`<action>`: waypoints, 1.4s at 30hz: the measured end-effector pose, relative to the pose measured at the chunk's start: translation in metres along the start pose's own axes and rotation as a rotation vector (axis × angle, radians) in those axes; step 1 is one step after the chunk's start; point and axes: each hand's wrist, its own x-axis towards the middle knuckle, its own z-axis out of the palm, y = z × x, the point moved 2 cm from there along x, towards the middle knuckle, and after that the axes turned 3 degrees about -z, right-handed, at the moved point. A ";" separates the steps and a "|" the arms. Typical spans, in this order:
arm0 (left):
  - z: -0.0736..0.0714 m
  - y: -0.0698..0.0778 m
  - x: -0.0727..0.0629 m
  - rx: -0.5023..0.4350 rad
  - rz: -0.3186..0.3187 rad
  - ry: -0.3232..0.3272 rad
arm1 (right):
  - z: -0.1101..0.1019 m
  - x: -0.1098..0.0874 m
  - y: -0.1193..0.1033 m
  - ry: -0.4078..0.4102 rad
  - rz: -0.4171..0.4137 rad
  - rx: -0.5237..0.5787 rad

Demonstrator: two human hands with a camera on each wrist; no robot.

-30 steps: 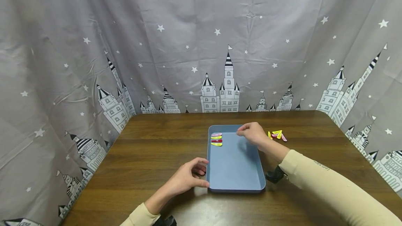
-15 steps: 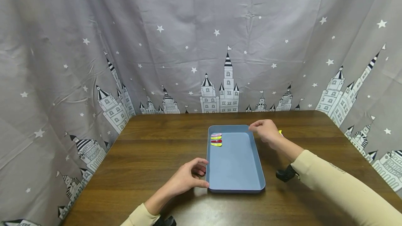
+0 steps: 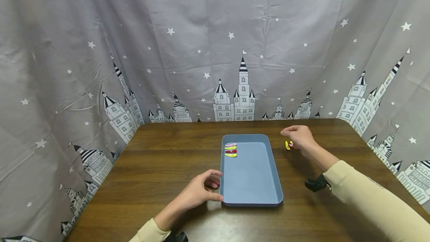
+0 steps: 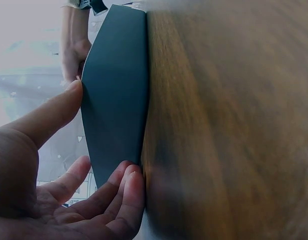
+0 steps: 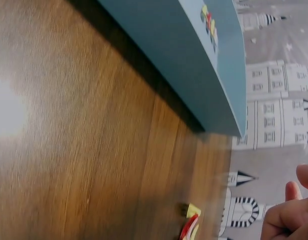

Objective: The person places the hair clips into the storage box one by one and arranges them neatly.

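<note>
My left hand [image 3: 199,191] is at the left side of a blue-grey tray [image 3: 250,178]. In the left wrist view, the thumb touches the tray's rim and the other fingertips lie along the outer wall [image 4: 116,90]. Several snap hair clips [image 3: 230,151], pink, yellow and red, lie in a column in the tray's far left corner. My right hand [image 3: 300,136] hovers over the table right of the tray with nothing visible in its fingers. Its thumb and index finger stand slightly apart in the right wrist view. A loose pile of hair clips [image 3: 287,145] lies beneath it, partly hidden.
The wooden table [image 3: 168,152] reaches back to a grey curtain [image 3: 188,47] printed with castles and stars. A black wrist camera [image 3: 315,184] is strapped at my right sleeve.
My right hand has moved right, from above the tray's far end to over the clip pile. The left hand, the tray and the clips in it stay put.
</note>
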 end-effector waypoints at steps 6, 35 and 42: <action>0.000 -0.001 0.000 -0.008 0.000 -0.004 | -0.013 0.000 0.006 0.036 0.030 0.031; 0.001 0.000 0.000 -0.009 0.004 0.001 | -0.046 0.002 0.060 0.240 0.117 0.058; 0.001 0.001 0.000 -0.004 0.005 -0.002 | -0.047 -0.001 0.072 0.225 0.135 0.086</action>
